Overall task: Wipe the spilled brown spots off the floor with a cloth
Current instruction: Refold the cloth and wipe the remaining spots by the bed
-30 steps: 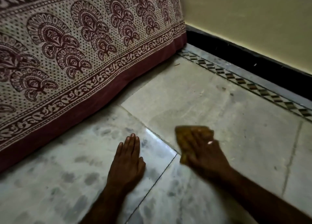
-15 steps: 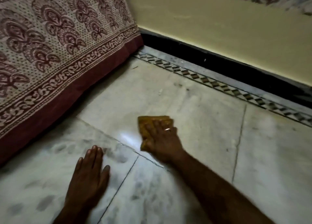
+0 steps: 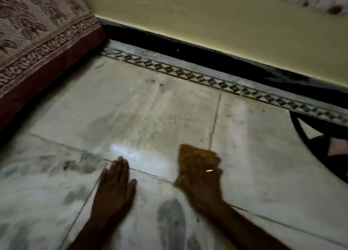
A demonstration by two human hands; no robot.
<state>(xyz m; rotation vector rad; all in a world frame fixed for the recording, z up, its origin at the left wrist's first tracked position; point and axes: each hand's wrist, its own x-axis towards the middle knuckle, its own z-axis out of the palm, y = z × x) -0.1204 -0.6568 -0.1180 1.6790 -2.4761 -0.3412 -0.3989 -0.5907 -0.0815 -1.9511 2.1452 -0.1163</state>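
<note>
A crumpled yellow cloth (image 3: 195, 154) lies pressed on the pale marble floor (image 3: 131, 114) under my right hand (image 3: 202, 180), which wears a ring and covers the cloth's near half. My left hand (image 3: 113, 189) rests flat on the floor to the left of it, fingers together, holding nothing. Small dark specks (image 3: 154, 81) dot the tile farther back. A small brown spot (image 3: 65, 167) sits on the grey-veined tile left of my left hand. The picture is blurred by motion.
A bed draped in a maroon-printed sheet (image 3: 37, 42) stands at the left. A black skirting (image 3: 188, 52) and a patterned tile border (image 3: 188, 74) run along the yellow wall. A dark inlay pattern (image 3: 323, 144) is at the right edge.
The view has swung to the right, so the bed has slid left and the inlay has come into sight. My right hand has carried the cloth rightwards across the tile; my left hand has stayed flat.
</note>
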